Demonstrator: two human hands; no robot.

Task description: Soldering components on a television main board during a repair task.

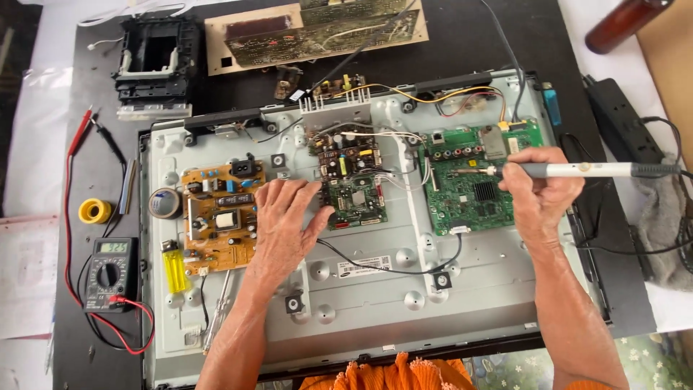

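An opened flat-screen set lies face down, its grey metal back panel (375, 289) exposed. My right hand (538, 191) grips a white and grey soldering iron (592, 170), whose tip points left onto the large green circuit board (469, 195). My left hand (285, 224) rests flat, fingers spread, on the panel between the brown power board (216, 217) and a small green board (354, 202). Its fingertips touch the small board's left edge.
A black multimeter (110, 271) with red and black leads sits at the left, beside a yellow solder spool (94, 211), a tape roll (165, 203) and a yellow lighter (174, 269). A black frame part (155, 61) and another board (317, 32) lie behind. A power strip (624, 119) is at the right.
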